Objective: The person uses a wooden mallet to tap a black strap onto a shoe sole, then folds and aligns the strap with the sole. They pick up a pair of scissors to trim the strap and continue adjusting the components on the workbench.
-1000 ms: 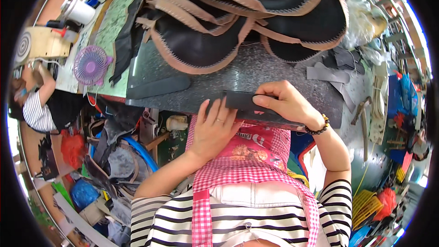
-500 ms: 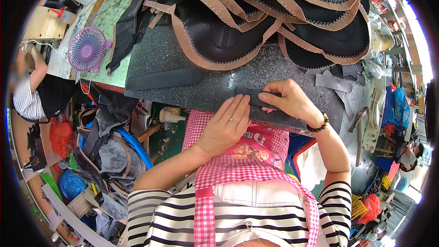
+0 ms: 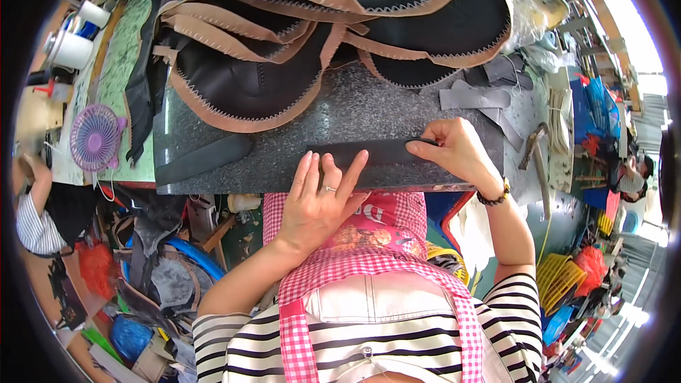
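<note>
Sliding farther right along the speckled grey stone slab (image 3: 355, 110), the right hand (image 3: 457, 147) pinches the end of a long dark leather strip (image 3: 369, 150); the left hand (image 3: 319, 195), open, presses flat fingers beside it. Even pressure would likely keep it straight.

Not much packaging here tbh. We only spot a clear plastic bag (image 3: 530, 10) at the far right end of the desk, crumpled, w/ sth pale yellowish inside. Down on the floor, lower left, there's a brownish cardboard box (image 3: 152, 363). No signs, labels or screens we can make out.
</note>
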A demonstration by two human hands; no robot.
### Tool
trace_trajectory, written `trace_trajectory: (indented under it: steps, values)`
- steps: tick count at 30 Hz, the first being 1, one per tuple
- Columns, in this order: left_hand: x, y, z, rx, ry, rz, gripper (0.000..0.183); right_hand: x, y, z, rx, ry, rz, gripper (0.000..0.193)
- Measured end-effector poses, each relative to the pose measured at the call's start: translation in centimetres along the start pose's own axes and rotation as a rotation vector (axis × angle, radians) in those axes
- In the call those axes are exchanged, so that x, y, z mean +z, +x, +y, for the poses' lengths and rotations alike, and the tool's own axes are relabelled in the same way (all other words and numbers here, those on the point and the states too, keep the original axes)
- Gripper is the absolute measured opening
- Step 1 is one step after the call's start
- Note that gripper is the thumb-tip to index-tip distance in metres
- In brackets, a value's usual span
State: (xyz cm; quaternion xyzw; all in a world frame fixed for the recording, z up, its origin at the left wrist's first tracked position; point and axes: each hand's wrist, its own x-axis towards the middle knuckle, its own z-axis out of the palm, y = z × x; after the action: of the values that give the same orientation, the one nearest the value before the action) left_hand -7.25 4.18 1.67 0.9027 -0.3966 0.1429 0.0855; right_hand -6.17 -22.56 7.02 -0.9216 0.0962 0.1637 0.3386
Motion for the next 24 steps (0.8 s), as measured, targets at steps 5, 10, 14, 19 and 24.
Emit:
trace_trajectory:
  steps: [5, 10, 14, 19, 24]
  values:
    - [-0.1, 0.5, 0.1, -0.004, 0.001, -0.075, 0.056, 0.0, -0.1, -1.3, -0.102, -0.39, 0.102, 0.033]
    - [0.1, 1.3, -0.9, 0.097, -0.077, -0.028, 0.048, 3.5, -3.4, -2.2, -0.746, -0.394, 0.185, 0.024]
    - [-0.6, 1.6, -1.4, 0.16, -0.036, -0.095, 0.05, 2.6, -4.8, 1.1, -0.596, -0.285, 0.084, 0.016]
    - [-1.2, 2.3, -2.1, 0.193, -0.132, -0.02, 0.043, -1.3, -1.3, 4.9, -0.48, 0.057, 0.412, 0.024]
    - [-6.0, -2.4, -6.8, 0.061, -0.049, 0.299, 0.031, -6.3, 0.3, 9.8, -0.408, -0.367, 0.497, 0.037]
